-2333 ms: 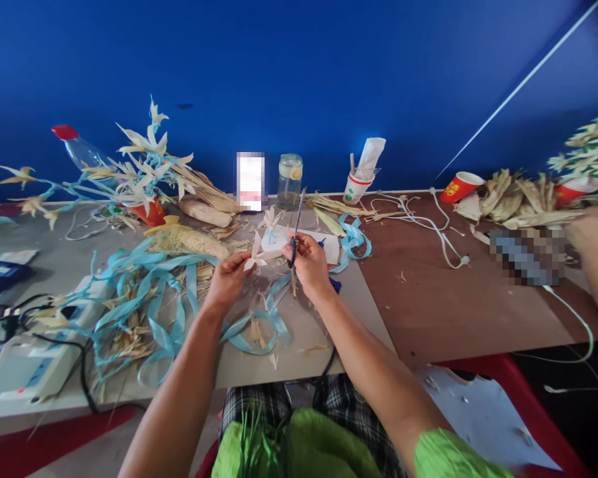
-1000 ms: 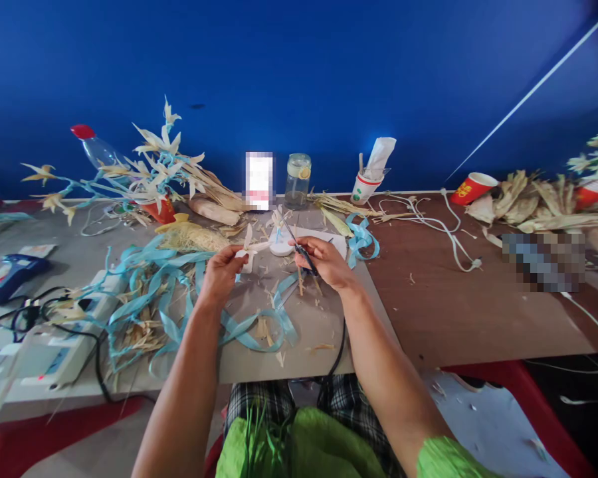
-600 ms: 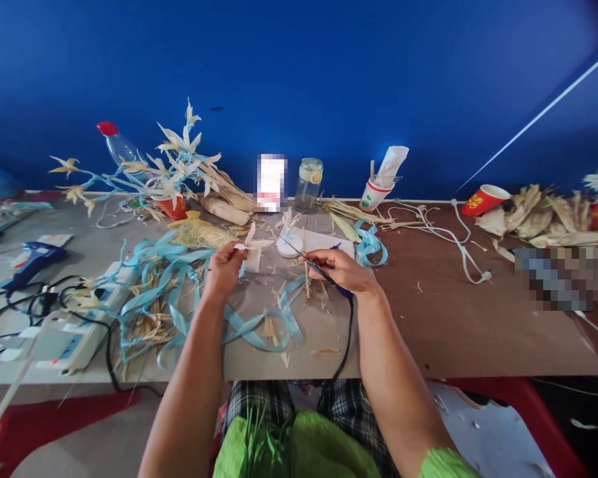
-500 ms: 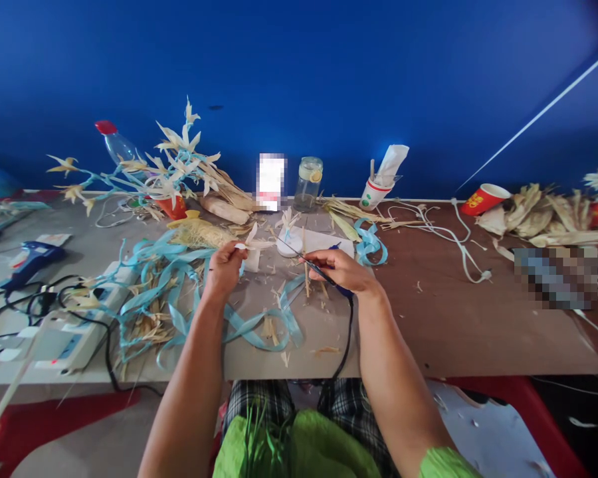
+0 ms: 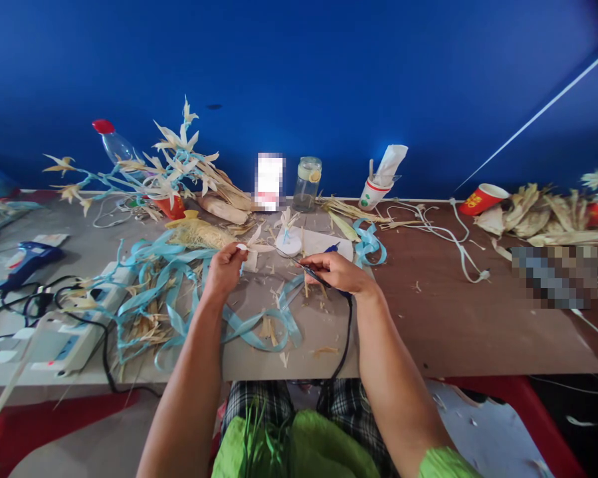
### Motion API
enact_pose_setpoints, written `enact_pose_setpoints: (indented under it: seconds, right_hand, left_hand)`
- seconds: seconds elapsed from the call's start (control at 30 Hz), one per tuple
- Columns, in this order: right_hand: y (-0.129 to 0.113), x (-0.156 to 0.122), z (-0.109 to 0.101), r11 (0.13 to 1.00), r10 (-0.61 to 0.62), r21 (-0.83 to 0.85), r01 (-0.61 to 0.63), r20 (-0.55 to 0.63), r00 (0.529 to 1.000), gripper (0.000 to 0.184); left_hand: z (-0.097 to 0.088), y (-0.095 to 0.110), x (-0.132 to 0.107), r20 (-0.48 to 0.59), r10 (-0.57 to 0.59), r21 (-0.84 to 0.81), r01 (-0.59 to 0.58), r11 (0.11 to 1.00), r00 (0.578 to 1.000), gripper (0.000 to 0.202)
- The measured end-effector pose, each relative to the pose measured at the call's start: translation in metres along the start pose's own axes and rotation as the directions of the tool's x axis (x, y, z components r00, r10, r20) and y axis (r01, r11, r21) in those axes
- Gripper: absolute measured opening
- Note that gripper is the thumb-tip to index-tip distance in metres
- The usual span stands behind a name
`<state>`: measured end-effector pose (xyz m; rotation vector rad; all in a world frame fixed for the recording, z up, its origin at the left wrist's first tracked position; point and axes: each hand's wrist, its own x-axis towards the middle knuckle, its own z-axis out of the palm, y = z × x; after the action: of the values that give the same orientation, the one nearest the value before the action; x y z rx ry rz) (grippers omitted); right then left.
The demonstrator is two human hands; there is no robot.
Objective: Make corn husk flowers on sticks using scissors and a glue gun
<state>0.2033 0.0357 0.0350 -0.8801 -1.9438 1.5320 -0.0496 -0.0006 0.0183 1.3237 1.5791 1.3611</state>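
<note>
My left hand (image 5: pixel 225 267) is closed, pinching a pale corn husk flower (image 5: pixel 258 244) between thumb and fingers. A small white tip stands out at the fingertips; what it is I cannot make out. In my right hand (image 5: pixel 341 273) is a corded tool like a soldering iron (image 5: pixel 313 273), gripped like a pen, its thin metal tip pointing left toward the husk flower. The black cord drops from it over the table edge. Just beyond both hands, a round white base (image 5: pixel 289 245) carries a small husk flower (image 5: pixel 288 221).
Blue ribbon (image 5: pixel 179 299) and husk scraps lie left of my left arm. Farther left are a power strip (image 5: pixel 87 332) and a blue glue gun (image 5: pixel 30 259). Behind stand a red cup with husk flowers (image 5: pixel 172 207), a glass bottle (image 5: pixel 307 186) and a white cup (image 5: pixel 372 194).
The husk flower has turned slightly in my left fingers, with its white tip showing more. The iron's tip has shifted a little left. The whole view has moved slightly.
</note>
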Motion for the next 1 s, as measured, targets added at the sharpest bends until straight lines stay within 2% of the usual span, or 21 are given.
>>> enact_pose_setpoints:
  seconds: [0.33,0.5,0.67,0.83,1.0]
  right_hand:
    - [-0.0001,0.0003,-0.0002,0.998,0.056,-0.039,-0.055,0.015,0.998,0.04]
    - [0.0013,-0.0004,-0.0025,0.999,0.03,-0.04,-0.029,0.029,0.999,0.04]
    - [0.0025,-0.0007,-0.0042,0.99,0.082,-0.119,-0.072,0.082,0.993,0.046]
    - [0.0012,-0.0003,-0.0045,0.979,0.125,-0.17,-0.109,0.084,0.989,0.049]
    - [0.0025,-0.0003,-0.0055,0.972,0.119,-0.213,-0.099,0.085,0.989,0.048]
  left_hand:
    - [-0.0001,0.0005,0.0003,0.05,0.019,0.076,-0.023,0.997,0.999,0.014]
    - [-0.0003,-0.0035,0.0017,0.08,0.014,0.072,-0.02,0.997,0.997,0.016]
    - [-0.0006,-0.0018,0.0016,0.109,-0.002,0.123,-0.012,0.992,0.994,0.019]
    - [-0.0011,-0.0029,0.0021,0.121,-0.005,0.147,-0.013,0.989,0.993,0.018]
    - [-0.0004,-0.0007,0.0011,0.128,0.017,0.145,-0.035,0.989,0.992,0.017]
